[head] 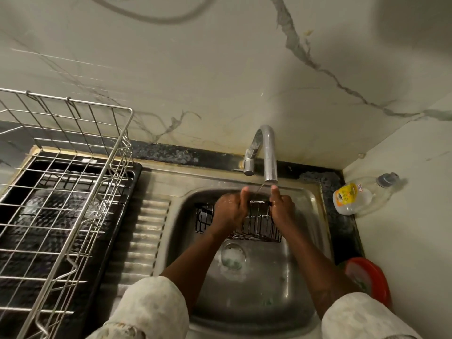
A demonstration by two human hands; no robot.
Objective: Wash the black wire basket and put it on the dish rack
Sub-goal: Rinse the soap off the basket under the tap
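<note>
The black wire basket (256, 225) is held over the steel sink (305, 241), under a thin stream of water from the tap (269, 155). My left hand (230, 211) grips the basket near its middle, with a finger raised toward the water. My right hand (281, 206) grips the basket's right end, also with a finger pointing up. Both hands look wet. The left part of the basket shows past my left hand. The silver dish rack (63, 192) stands on a black tray at the left.
A ribbed drainboard (146, 236) lies between the rack and the sink. A clear bottle with a yellow label (354, 198) lies on the right counter. An orange-rimmed lid or plate (369, 280) sits near the front right. The drain (233, 256) is foamy.
</note>
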